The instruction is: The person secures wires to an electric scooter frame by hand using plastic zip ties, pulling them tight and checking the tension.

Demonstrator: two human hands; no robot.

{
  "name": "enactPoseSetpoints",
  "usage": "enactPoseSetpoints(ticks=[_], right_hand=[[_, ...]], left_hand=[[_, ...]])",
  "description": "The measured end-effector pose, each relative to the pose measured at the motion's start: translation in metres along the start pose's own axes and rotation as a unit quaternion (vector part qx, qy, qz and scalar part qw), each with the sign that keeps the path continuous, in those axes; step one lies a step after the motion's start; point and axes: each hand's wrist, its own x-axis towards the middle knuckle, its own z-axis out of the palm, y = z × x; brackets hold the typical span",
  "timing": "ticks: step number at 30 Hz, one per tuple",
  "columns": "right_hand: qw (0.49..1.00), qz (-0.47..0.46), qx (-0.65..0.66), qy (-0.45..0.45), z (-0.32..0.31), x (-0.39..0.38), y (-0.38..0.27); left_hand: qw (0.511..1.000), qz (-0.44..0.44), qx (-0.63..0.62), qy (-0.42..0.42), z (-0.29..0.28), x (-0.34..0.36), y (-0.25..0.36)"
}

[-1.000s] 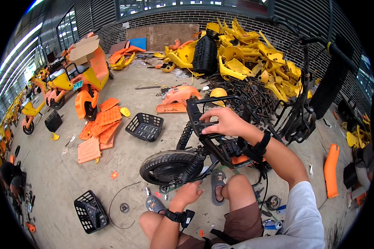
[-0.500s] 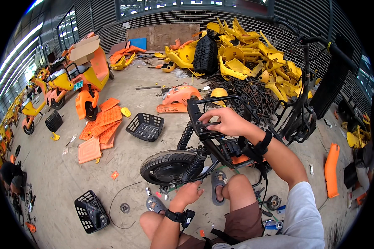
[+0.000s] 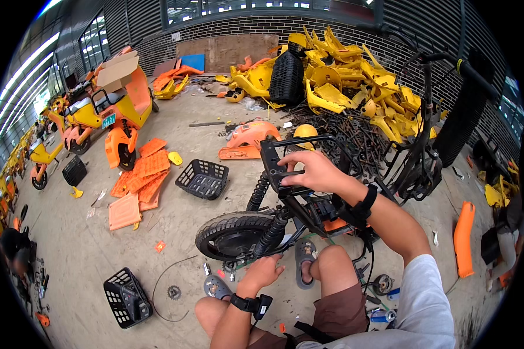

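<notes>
Stripped black scooter frame (image 3: 308, 203) lies on the concrete floor (image 3: 157, 232) before my knees. Right hand (image 3: 308, 171) still grips its front bracket, barely shifted; left hand (image 3: 265, 270) has stayed low by the black front tyre (image 3: 233, 232), grip unclear.

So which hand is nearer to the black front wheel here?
Left. The left hand is just below the wheel, at its lower edge. The right hand is higher up, gripping the black frame above the fork.
</notes>
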Motion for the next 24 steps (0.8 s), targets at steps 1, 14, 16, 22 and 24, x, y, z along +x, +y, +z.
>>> enactPoseSetpoints(ticks=[1, 14, 16, 22, 24], right_hand=[[1.0, 0.011, -0.015, -0.005, 0.001, 0.001, 0.001], [0.998, -0.041, 0.045, -0.001, 0.002, 0.0, 0.006], [0.996, -0.074, 0.043, 0.027, 0.003, -0.001, 0.005], [0.999, -0.053, 0.006, -0.002, 0.005, 0.002, 0.011], [0.997, -0.054, 0.049, -0.001, 0.005, 0.002, 0.011]], left_hand=[[1.0, 0.001, 0.0, 0.002, -0.001, -0.001, 0.001], [1.0, 0.005, -0.005, 0.003, 0.001, 0.001, -0.001], [1.0, 0.003, -0.006, -0.001, 0.001, 0.0, -0.002], [1.0, 0.006, 0.0, 0.006, 0.004, 0.001, -0.004], [1.0, 0.001, -0.002, 0.005, 0.003, 0.001, -0.004]])
